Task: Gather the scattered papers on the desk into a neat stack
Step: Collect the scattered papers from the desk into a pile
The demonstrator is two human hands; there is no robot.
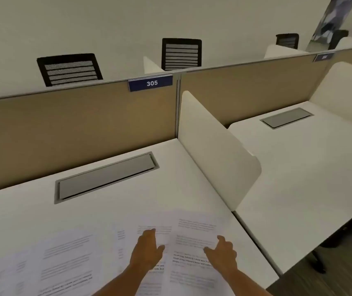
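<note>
Several printed white papers lie spread over the near part of the white desk (32, 214). One sheet (64, 259) lies at the left, another (140, 229) in the middle, and a third (194, 229) at the right, overlapping the middle one. My left hand (147, 248) rests flat on the middle sheet with fingers stretched forward. My right hand (224, 252) lies on the right sheet, fingers apart and thumb pointing left. Neither hand grips anything. The lower edges of the papers are out of view.
A grey cable hatch (104, 178) is set into the desk behind the papers. A white side divider (213, 150) borders the desk on the right, a tan back panel (74, 124) with a "305" sign (150, 83) at the rear. Black chairs stand beyond.
</note>
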